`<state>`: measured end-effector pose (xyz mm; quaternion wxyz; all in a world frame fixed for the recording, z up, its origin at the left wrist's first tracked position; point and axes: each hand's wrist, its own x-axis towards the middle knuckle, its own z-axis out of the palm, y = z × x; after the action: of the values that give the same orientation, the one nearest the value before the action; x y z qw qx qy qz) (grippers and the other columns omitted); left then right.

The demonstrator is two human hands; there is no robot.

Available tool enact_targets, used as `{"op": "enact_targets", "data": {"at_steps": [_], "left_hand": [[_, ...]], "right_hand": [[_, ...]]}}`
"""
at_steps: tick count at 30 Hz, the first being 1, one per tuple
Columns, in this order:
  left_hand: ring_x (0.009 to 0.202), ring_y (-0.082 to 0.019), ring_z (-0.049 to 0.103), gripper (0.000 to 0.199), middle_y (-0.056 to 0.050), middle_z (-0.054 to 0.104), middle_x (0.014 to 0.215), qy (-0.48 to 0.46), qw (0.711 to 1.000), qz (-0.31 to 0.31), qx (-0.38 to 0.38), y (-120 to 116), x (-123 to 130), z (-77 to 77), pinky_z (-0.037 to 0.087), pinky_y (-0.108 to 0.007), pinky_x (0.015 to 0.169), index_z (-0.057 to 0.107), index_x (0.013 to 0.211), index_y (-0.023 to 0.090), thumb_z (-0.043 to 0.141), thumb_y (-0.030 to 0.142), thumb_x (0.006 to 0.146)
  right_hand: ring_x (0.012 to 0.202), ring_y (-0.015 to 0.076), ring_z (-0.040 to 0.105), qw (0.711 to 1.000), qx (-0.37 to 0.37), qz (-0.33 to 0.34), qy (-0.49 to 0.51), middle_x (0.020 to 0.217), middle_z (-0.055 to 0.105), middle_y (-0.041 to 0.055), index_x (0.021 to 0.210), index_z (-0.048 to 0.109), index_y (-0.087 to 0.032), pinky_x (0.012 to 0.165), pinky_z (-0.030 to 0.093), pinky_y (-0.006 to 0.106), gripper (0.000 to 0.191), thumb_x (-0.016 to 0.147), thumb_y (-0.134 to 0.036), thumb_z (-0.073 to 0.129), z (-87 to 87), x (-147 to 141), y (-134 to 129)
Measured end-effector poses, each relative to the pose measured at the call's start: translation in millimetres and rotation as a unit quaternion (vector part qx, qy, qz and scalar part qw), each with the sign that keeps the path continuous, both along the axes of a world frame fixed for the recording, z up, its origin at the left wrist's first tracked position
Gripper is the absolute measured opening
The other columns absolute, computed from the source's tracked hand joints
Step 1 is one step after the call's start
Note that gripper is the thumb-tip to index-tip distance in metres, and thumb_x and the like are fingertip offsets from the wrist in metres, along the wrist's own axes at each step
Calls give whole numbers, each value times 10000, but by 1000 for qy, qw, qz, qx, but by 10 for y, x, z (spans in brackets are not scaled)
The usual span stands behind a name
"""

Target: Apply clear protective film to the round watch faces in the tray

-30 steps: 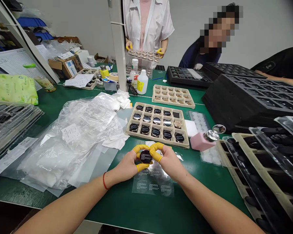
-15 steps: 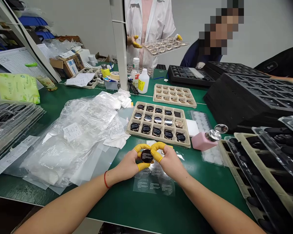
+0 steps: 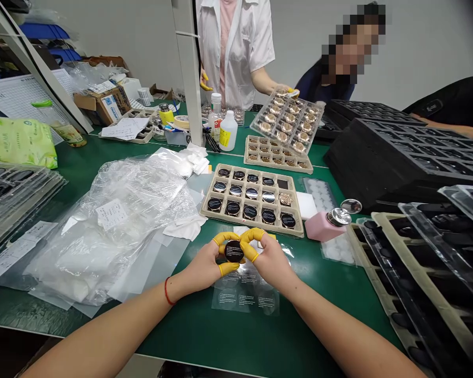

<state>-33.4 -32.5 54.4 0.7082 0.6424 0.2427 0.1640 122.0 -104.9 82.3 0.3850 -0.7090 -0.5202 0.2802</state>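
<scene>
Beige tray [image 3: 246,224] lies beyond left hand [image 3: 203,268] and right hand [image 3: 270,265] gripping a disc [image 3: 234,251].

Left hand [image 3: 202,268] and right hand [image 3: 271,265] hold one disc [image 3: 234,251]; one tray [image 3: 244,224] holds fourteen.

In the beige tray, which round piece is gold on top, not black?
The gold round piece at the right end of the middle row of the beige tray; the others look black or silvery.

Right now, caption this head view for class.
Left hand and right hand, yellow-cotted, hold a black disc over clear printed film, near a beige tray.
</scene>
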Motion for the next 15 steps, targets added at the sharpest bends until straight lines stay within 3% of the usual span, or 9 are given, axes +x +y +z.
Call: {"op": "enact_targets", "data": {"at_steps": [3,7,11,15], "left_hand": [[898,-180,636,473,-40,621,1037,10,1000,6,-15,2,-12,3,504,-325,814,459,1164,237,685,225,749],[882,-184,625,527,-46,617,1043,34,999,-7,-22,-4,-25,36,501,-325,772,440,1191,249,702,264,734],[856,-187,618,543,-44,629,971,43,999,-19,-18,-18,-19,64,490,-314,737,438,1197,232,704,291,728],[794,-168,607,524,-37,633,929,62,998,-14,-8,-28,-12,75,475,-291,695,448,1179,225,702,299,727]], "right_hand": [[932,251,555,986,5,32,-166,971,655,70,901,628,-212,827,399,395,159,814,-295,523,20,239,-55],[852,296,562,941,-85,45,-325,938,651,127,892,652,-187,737,406,402,158,754,-259,623,-111,572,-169],[856,272,566,940,-126,33,-316,905,627,116,926,631,-180,711,421,358,172,756,-201,615,-317,670,-232],[870,269,549,946,-121,15,-300,902,604,105,900,631,-183,724,426,358,194,721,-245,669,-382,682,-231]]}}
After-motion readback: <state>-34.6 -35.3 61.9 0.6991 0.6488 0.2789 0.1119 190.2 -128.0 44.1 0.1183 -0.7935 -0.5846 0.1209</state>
